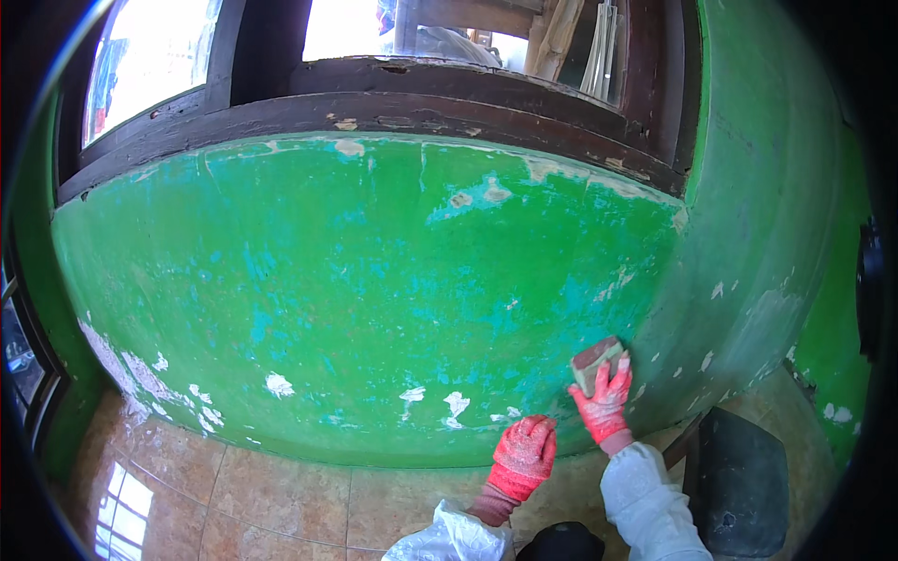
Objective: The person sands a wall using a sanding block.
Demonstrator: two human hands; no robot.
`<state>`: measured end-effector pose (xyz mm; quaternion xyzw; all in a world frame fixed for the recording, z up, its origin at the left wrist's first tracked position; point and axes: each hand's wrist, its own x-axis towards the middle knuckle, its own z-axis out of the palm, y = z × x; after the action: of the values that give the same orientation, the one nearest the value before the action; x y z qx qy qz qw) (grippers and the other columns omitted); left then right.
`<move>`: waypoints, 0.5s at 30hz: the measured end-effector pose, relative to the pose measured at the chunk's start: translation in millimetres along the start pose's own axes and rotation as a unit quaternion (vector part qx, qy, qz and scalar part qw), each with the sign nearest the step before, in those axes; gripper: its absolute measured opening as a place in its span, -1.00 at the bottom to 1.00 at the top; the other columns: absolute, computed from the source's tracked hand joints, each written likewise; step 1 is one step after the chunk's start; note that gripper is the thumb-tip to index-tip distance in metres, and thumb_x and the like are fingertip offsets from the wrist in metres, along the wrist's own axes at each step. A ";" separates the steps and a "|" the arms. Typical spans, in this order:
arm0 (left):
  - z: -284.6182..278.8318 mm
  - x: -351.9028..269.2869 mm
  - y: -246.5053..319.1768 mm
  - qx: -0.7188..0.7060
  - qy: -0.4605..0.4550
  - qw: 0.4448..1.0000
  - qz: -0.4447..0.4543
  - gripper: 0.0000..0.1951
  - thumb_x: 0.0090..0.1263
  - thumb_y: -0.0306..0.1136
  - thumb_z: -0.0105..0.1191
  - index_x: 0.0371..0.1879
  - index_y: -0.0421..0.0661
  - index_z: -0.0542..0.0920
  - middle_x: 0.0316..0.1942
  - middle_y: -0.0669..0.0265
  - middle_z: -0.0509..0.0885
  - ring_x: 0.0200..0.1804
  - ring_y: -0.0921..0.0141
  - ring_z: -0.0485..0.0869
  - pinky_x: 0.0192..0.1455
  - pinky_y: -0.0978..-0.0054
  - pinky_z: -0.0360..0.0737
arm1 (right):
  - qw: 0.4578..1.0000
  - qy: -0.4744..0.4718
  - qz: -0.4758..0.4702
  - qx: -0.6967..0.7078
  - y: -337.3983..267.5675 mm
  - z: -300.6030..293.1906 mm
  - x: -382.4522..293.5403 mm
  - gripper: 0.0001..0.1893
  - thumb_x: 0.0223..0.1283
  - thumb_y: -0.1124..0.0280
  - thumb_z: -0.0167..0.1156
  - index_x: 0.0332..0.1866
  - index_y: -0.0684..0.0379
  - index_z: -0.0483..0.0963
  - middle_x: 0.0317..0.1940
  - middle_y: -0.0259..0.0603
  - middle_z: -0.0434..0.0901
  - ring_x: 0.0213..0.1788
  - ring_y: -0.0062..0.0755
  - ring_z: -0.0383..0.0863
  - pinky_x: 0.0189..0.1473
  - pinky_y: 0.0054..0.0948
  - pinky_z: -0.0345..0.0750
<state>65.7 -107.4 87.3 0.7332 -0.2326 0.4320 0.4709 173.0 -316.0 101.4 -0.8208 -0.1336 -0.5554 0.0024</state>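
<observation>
My right hand (605, 405), in a dusty red work glove, grips a block (596, 361) that looks like a brick or sanding block, brown on one face and pale greenish on the side. It is held against the green painted wall (393, 266), low and near the right corner. Lower and to the left, my left hand (525, 452) wears a matching glove. Its fingers are curled in, and nothing shows in them. Worn patches of turquoise and bare white plaster mark the wall around both hands.
Above the wall runs a dark wooden window frame (421, 116) with chipped paint. A dark panel-like object (736, 484) stands at the lower right, beside my right sleeve. Brown floor tiles (280, 498) meet the wall's foot. A rounded black thing (565, 543) shows at the bottom.
</observation>
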 end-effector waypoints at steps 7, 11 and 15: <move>-5.7 -8.6 -12.3 0.022 -0.004 1.000 -0.012 -0.76 0.22 -0.51 0.21 -0.12 -0.06 0.59 -0.17 0.23 0.65 -0.13 0.15 0.66 -0.08 0.24 0.60 | 0.970 0.132 0.174 0.110 -20.3 -72.5 253.0 -0.12 0.16 0.08 0.32 0.51 0.22 0.09 0.46 0.24 0.03 0.39 0.32 0.19 0.41 -0.01 0.26; 8.4 -1.1 -9.0 0.010 -0.016 1.000 -0.006 -0.76 0.21 -0.52 0.22 -0.13 -0.06 0.60 -0.17 0.22 0.65 -0.14 0.14 0.66 -0.09 0.24 0.60 | 0.969 0.175 0.167 0.044 -1.8 -77.9 244.1 -0.11 0.16 0.07 0.33 0.51 0.22 0.09 0.46 0.24 0.04 0.39 0.31 0.20 0.41 -0.01 0.26; 6.1 -4.7 -13.6 0.020 0.003 1.000 -0.010 -0.76 0.23 -0.52 0.21 -0.13 -0.07 0.59 -0.17 0.21 0.65 -0.14 0.14 0.66 -0.09 0.23 0.60 | 0.990 0.129 0.051 -0.014 -21.2 6.2 74.3 0.00 -0.15 0.04 0.51 0.41 0.19 0.16 0.42 0.41 0.02 0.31 0.57 0.23 0.23 0.31 0.36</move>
<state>75.9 -107.1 75.6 0.7435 -0.2151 0.4336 0.4615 199.8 -278.5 163.8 -0.7477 -0.0827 -0.6579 0.0362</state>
